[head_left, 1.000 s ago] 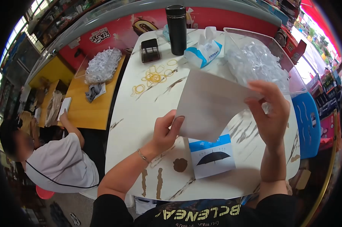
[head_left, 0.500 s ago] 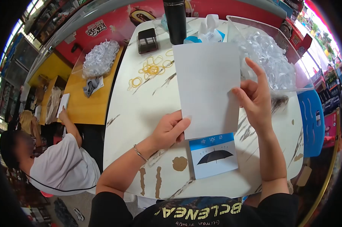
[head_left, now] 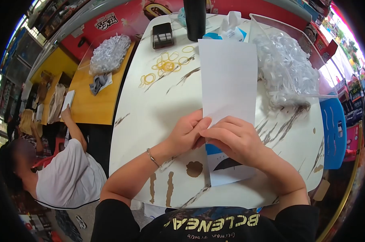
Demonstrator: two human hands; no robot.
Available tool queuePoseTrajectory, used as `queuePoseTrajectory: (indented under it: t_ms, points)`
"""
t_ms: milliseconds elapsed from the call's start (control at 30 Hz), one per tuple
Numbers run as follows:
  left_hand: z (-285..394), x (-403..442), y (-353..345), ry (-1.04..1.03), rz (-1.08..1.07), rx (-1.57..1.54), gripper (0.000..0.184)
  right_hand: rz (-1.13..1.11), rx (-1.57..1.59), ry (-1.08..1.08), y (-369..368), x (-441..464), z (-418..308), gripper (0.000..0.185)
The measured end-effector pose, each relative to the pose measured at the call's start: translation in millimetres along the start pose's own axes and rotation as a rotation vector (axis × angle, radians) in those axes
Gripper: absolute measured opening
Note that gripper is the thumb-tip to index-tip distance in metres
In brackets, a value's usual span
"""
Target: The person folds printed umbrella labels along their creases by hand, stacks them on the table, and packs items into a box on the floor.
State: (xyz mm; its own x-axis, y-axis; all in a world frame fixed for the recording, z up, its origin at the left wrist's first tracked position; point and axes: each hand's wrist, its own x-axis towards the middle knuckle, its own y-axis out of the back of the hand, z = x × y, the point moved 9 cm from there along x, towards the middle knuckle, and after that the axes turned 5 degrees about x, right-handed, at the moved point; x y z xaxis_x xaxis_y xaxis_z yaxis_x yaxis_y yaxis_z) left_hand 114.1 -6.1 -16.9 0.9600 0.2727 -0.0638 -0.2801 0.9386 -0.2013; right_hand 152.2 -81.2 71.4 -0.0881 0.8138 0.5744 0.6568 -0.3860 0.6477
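Observation:
Upright in front of me is a blank white sheet of paper [head_left: 228, 80]. My left hand [head_left: 188, 131] pinches its lower left edge between thumb and fingers. Bent across the sheet's lower part, my right hand [head_left: 239, 139] has its fingertips closed at the same edge, touching my left thumb. Exactly what the right fingertips grip is partly hidden. Below, a blue and white card with a black umbrella picture [head_left: 221, 177] lies on the marble-patterned table [head_left: 150, 117], partly covered by my right hand. Yellow rubber bands [head_left: 167, 66] lie loosely beyond my left hand.
A clear bin of white plastic strips [head_left: 285, 60] stands at the right rear. A black tumbler [head_left: 195, 22], a dark case [head_left: 162, 36] and a tissue pack [head_left: 233, 32] are at the back. Left, a person in white [head_left: 71, 173] sits by a yellow table [head_left: 98, 105].
My right hand has come down from the sheet's right edge to its lower left, beside my left hand. The sheet looks narrower and has shifted slightly right.

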Motion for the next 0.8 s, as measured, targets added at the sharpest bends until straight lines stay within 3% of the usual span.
queuePoseTrajectory:
  t_ms: [400, 800]
  points:
    - [4, -3, -7, 0.037, -0.039, 0.013, 0.027, 0.030, 0.080, -0.023, 4, 2, -5, 0.028]
    - [-9, -1, -9, 0.034, -0.049, -0.001, 0.029, -0.095, 0.109, -0.080, -3, 1, -1, 0.021]
